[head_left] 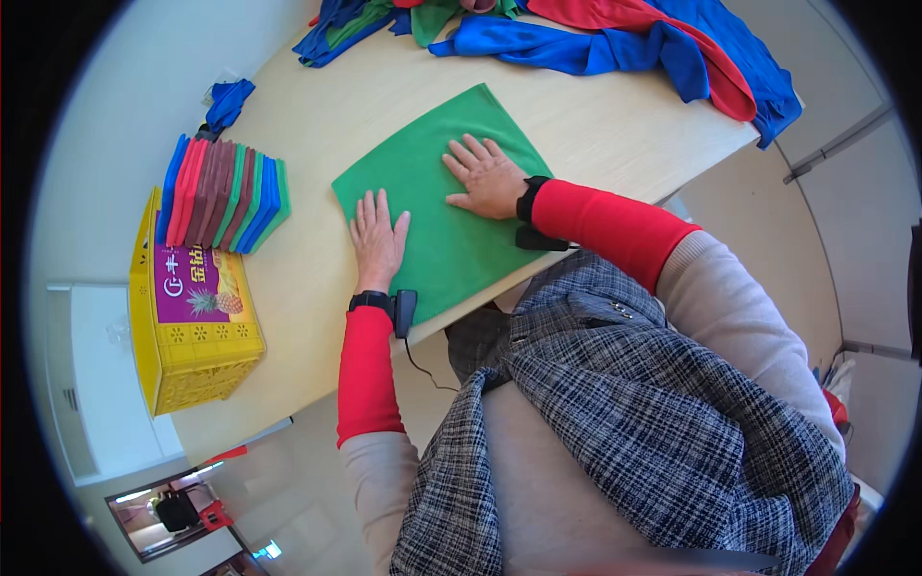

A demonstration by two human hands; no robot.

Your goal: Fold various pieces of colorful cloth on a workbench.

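Green cloth (432,254) lies flat on the desk (307,326), close to the person's body, its near side running along the desk's front edge. We cannot tell whether it is one layer or several.

Left hand (378,245): palm down on the cloth's left part, fingers a little apart, thumb out. Right hand (485,180): palm down farther up and to the right, fingers spread wide. Neither pinches anything.

Risks, as we judge them:
1. Creasing. If the hands press unevenly or slide toward each other, we would expect a ridge in the gap between them.
2. Slipping. With the near side at the desk's edge, a pull toward the body could draw the cloth over.
3. Snagging. A cable (421,369) hangs from the small black device (405,312) at the left wrist; it could catch on the near corner.
4. Toppling. Folded cloths (223,197) stand in a row at the yellow crate (199,357), left of the work; a wide swing of the left arm could knock them. We cannot tell how far the crate supports them.
5. Sliding. The loose pile (567,46) reaches the desk's far right corner; a tug there might send some down.
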